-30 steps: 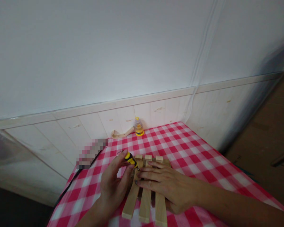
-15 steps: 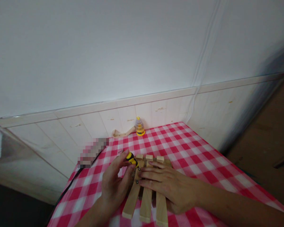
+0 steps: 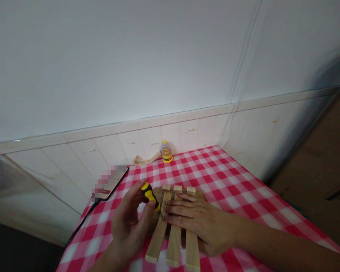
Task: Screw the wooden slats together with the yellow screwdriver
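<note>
My left hand point(image 3: 132, 219) pinches a yellow and black screwdriver point(image 3: 149, 193) between thumb and fingers, its lower end tilted toward the leftmost wooden slat point(image 3: 158, 238). Two dark metal screws point(image 3: 166, 203) stand up from that slat. My right hand point(image 3: 200, 219) lies flat with fingers stretched out, pressing on the middle slat point(image 3: 174, 241) and right slat point(image 3: 192, 249). Beneath the slats is a brown board point(image 3: 157, 194), largely covered by them and by my hands. Small wooden blocks point(image 3: 178, 187) sit at the slats' far ends.
A clear-domed yellow bit holder point(image 3: 167, 152) stands at the back, beside a pale curved wooden piece point(image 3: 146, 160) by the wall. To the left lies a phone point(image 3: 115, 185) with a black cable point(image 3: 83, 223). Red-and-white checked cloth point(image 3: 229, 181) covers the table.
My left hand has drawn the screwdriver left and toward me, away from the upper screw, which now shows uncovered. My right hand stays in place.
</note>
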A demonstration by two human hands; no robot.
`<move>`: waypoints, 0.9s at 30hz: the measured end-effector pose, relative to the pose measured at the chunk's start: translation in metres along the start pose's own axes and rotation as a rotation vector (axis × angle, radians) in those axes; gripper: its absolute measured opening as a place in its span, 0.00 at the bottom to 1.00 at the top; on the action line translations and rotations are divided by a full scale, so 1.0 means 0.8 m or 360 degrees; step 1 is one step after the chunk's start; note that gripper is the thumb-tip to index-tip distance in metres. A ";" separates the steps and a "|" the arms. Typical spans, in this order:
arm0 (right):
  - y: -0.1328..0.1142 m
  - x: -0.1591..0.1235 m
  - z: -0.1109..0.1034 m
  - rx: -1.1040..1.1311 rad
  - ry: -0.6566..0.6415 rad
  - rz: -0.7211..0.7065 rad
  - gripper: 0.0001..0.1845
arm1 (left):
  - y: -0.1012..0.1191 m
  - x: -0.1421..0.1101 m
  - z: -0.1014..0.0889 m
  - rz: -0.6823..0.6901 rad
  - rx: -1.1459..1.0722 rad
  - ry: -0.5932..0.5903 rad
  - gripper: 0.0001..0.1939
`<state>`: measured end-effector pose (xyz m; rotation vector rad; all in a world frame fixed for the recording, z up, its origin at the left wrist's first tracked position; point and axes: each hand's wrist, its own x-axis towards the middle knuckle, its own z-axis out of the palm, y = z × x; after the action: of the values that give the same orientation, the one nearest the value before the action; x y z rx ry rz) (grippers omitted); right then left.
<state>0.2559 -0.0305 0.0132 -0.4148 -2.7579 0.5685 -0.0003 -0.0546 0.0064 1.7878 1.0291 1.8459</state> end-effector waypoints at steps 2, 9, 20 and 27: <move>0.000 0.000 0.000 -0.0005 -0.0004 -0.0001 0.40 | -0.002 -0.002 -0.001 0.0041 0.0030 -0.0014 0.27; 0.001 0.001 0.001 0.0021 -0.0010 0.0005 0.40 | -0.017 -0.007 -0.003 0.0056 0.0090 -0.0067 0.29; 0.001 0.002 0.001 0.0029 -0.0001 0.0016 0.38 | -0.024 -0.009 -0.004 0.0148 0.0159 -0.0111 0.27; 0.000 0.002 0.001 0.0035 -0.0015 0.0025 0.40 | -0.022 -0.008 -0.001 0.0079 0.0154 -0.0058 0.25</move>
<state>0.2542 -0.0299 0.0127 -0.4305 -2.7570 0.6054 -0.0043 -0.0477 -0.0108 1.9115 1.0866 1.8137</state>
